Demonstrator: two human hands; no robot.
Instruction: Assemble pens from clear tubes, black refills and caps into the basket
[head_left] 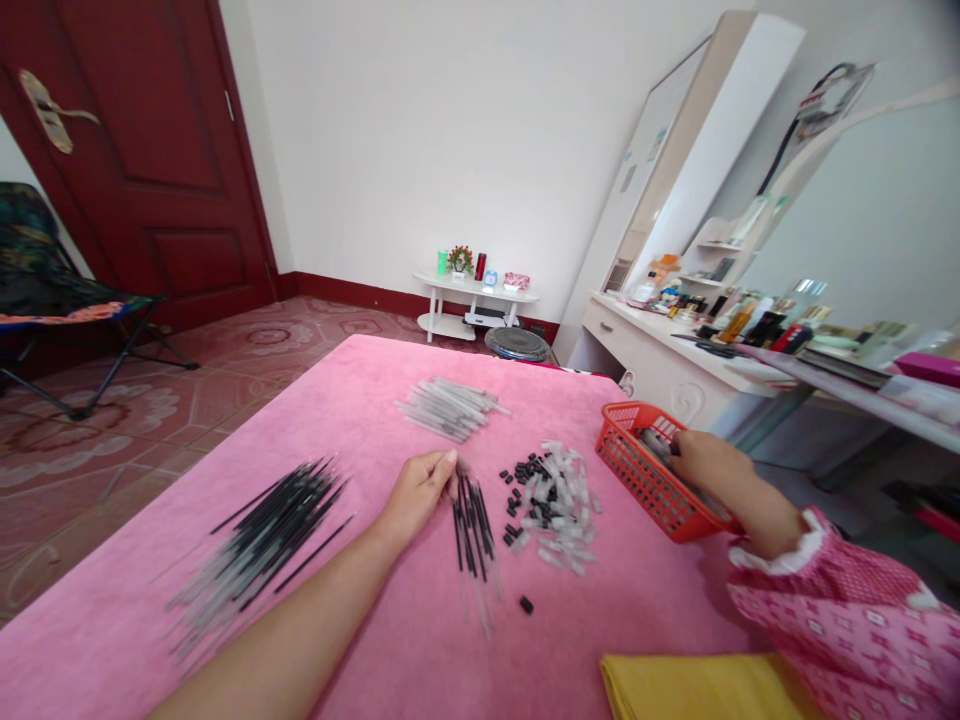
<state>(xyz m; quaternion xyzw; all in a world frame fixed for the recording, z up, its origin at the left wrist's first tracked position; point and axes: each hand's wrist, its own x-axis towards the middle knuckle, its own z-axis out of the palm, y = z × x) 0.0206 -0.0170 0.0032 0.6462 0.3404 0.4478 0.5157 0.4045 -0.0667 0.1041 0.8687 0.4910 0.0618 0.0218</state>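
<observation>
My left hand [424, 487] is at the middle of the pink cloth, thumb and fingers pressed together. Its fingertips are at the upper ends of a small bunch of black pen refills [472, 525]; what they pinch is too blurred to make out. My right hand [709, 467] reaches into a red plastic basket [660, 490], its fingers hidden among greyish slim things inside. Between the hands lies a heap of clear pen caps [562, 500] mixed with small black plugs [527, 470]. Beyond my left hand is a pile of translucent pen barrels [450, 408].
A larger pile of black refills [274, 535] spreads left of my left forearm. One loose black plug [526, 605] lies near the front. Folded yellow cloth [697, 688] sits at the front right edge. A dressing table [637, 335] with bottles stands at the right.
</observation>
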